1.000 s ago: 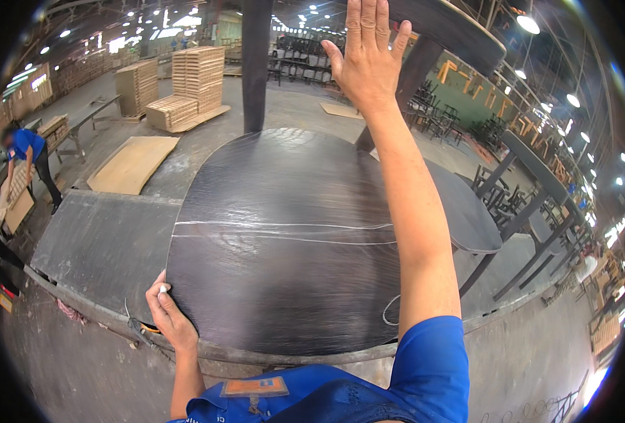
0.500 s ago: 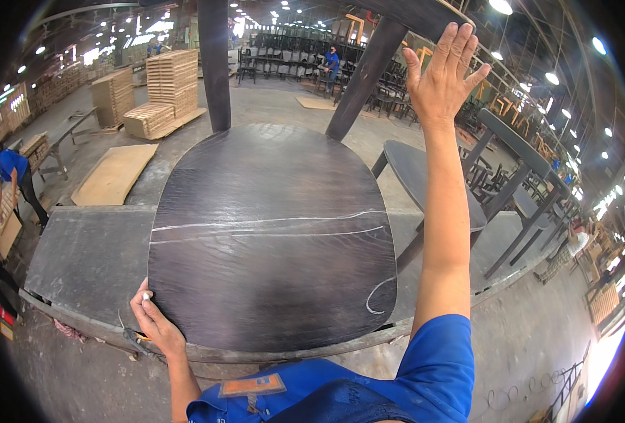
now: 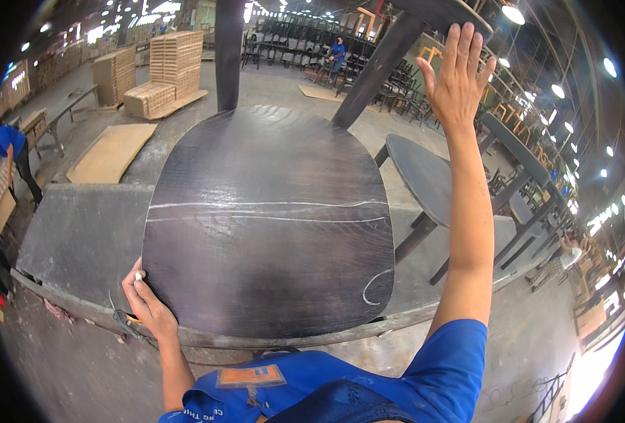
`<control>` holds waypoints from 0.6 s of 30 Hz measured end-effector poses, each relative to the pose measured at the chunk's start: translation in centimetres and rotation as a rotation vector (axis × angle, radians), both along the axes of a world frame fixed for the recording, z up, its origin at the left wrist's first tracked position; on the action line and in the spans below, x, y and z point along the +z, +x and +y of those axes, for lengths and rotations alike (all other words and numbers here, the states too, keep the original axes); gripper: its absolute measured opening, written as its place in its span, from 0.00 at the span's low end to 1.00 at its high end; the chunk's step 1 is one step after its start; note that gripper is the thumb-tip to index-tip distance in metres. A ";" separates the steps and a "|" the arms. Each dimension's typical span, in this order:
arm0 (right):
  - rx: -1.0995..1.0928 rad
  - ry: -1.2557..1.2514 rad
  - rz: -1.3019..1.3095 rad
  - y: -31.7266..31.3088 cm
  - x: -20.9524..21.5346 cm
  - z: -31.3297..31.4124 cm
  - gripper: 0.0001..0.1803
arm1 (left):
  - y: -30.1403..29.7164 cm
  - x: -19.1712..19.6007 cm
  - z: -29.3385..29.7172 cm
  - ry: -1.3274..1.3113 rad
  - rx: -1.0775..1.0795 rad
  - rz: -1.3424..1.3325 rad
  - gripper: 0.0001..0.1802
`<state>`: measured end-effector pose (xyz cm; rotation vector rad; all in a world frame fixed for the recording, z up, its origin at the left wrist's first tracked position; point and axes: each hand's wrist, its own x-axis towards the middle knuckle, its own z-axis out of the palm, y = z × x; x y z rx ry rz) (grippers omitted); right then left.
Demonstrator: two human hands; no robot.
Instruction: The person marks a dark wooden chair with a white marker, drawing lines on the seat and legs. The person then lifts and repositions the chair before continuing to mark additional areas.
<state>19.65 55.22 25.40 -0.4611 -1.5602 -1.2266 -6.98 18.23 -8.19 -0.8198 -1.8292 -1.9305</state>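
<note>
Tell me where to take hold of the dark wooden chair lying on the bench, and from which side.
Grip the chair at two points, probably: the near left corner of its seat, where the left hand already rests with a bit of chalk, and the top rail by the right hand. Come from the near edge; the broad flat seat offers no hold in the middle, and the legs point away.

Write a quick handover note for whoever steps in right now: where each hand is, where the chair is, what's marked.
Left hand: grips a piece of white chalk at the near left corner of the dark chair seat.
Right hand: open, raised flat against the chair's top rail.
The chair stands on the grey workbench.
Done: two chalk lines cross the seat, and a chalk curve sits at the near right corner.
Left: the rest of the seat bears no marks.
</note>
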 end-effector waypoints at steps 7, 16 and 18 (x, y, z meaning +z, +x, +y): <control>-0.461 0.088 -0.407 -3.4 -6.4 0.6 0.39 | -0.2 0.0 0.1 -0.002 0.027 -0.056 0.20; -0.516 0.126 -0.500 -2.4 -5.9 0.1 0.42 | 0.4 -0.2 -0.4 -0.006 0.033 -0.084 0.16; -0.435 0.066 -0.381 -2.0 -4.3 -0.5 0.43 | 0.5 -0.1 -0.5 -0.008 0.036 -0.085 0.15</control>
